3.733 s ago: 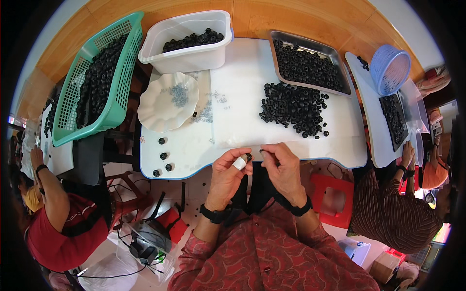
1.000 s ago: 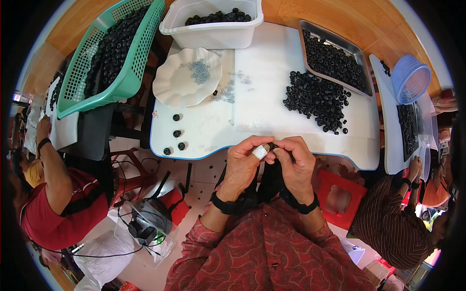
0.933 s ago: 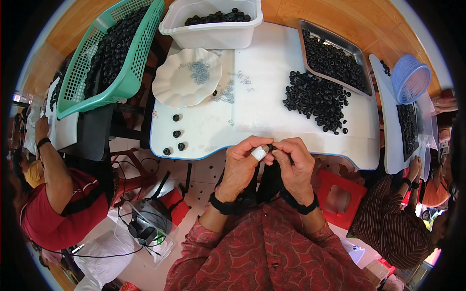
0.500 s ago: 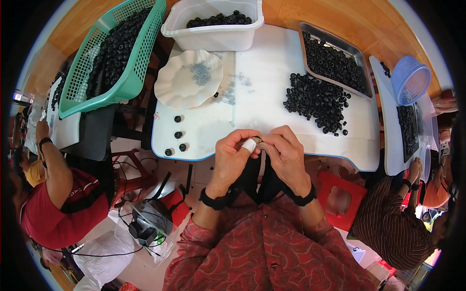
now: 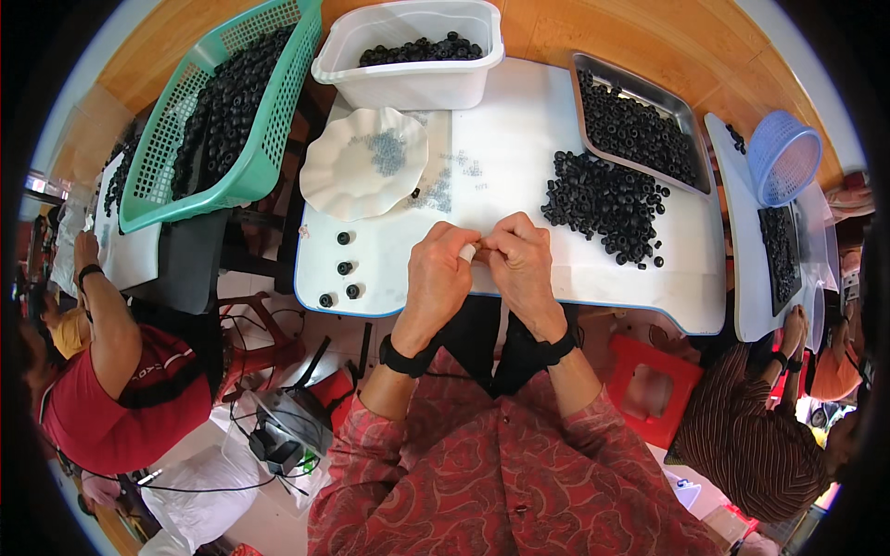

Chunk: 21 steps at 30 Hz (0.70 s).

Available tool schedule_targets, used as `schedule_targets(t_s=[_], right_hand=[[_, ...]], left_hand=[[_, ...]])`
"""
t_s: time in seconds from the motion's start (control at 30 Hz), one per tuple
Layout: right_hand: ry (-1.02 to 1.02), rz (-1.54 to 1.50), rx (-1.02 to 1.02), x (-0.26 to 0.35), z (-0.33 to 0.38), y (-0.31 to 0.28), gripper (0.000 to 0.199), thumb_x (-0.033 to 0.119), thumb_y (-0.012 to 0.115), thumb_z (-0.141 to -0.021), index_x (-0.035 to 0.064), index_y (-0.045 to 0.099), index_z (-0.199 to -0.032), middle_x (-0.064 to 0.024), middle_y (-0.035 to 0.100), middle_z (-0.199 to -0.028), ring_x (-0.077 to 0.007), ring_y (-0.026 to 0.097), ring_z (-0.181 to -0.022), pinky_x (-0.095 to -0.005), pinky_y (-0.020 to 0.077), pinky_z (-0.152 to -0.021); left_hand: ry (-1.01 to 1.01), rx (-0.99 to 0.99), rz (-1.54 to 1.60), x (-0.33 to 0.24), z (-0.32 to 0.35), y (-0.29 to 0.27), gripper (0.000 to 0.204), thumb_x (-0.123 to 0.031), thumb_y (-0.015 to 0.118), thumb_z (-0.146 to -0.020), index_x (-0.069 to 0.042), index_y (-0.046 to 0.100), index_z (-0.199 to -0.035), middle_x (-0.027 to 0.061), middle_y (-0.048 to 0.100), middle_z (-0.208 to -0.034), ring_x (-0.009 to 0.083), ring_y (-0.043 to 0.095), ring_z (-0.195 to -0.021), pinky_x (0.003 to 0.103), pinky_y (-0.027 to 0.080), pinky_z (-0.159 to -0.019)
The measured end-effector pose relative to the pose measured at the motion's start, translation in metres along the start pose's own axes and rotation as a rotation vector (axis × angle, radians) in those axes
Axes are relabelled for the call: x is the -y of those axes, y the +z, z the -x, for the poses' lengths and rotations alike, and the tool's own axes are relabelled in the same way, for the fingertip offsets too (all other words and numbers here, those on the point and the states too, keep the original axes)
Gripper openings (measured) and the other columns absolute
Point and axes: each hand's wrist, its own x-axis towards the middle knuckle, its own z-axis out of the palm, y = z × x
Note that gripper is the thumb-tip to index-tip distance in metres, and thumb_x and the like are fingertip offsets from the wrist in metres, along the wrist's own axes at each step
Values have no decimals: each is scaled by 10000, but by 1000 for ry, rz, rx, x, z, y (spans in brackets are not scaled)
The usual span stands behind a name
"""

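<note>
My left hand and my right hand meet over the table's front edge, fingertips pinched together. White tape wraps a digit of the left hand. Whatever lies between the fingertips is hidden by them. To the right beyond my hands is a loose pile of small black ring-shaped parts. At the left, a cream scalloped plate bears tiny grey metal pieces, and more of these pieces lie scattered beside it. Several single black parts stand apart near the table's left front corner.
A metal tray of black parts sits behind the pile. At the back are a white tub and a green basket, both holding black parts. A blue basket stands far right. Co-workers sit either side; a red stool is at right.
Both hands have moved forward, further over the table, and drawn closer together. The dark small thing seen between the fingertips before is now covered. The view has shifted slightly.
</note>
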Motion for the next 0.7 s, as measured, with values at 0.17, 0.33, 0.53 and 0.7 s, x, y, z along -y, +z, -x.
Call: schedule_targets(t_s=[0.17,0.33,0.53,0.7], right_hand=[[53,103,61,8,-6,-3,109,-25,727,-694,60,709,-762,-25,593,-818,-232,527,-761,-347,385,-748],[98,35,129,10,-8,-9,102,-59,704,-695,18,706,-762,-63,604,-842,-258,573,-762,-357,433,-711],[103,-78,105,9,-1,-16,173,-68,641,-744,1,684,-897,-136,595,-897,-320,578,-805,-402,466,-727],[-5,-194,-87,32,-7,-12,238,-32,600,-853,-13,632,-1088,-170,612,-994,-327,607,-908,-371,495,-789]], left_hand=[[40,-2,-119,-3,1,3,230,101,600,-759,-5,695,-939,155,654,-887,341,656,-765,389,525,-657],[129,1,-253,-9,4,5,280,98,605,-708,-34,674,-946,131,636,-896,342,654,-768,412,533,-651],[217,9,-386,-15,8,9,227,40,643,-707,-34,667,-920,100,590,-832,309,625,-785,398,512,-638],[270,8,-459,-16,10,10,156,-25,654,-702,-16,623,-855,99,541,-809,297,579,-811,417,492,-663]])
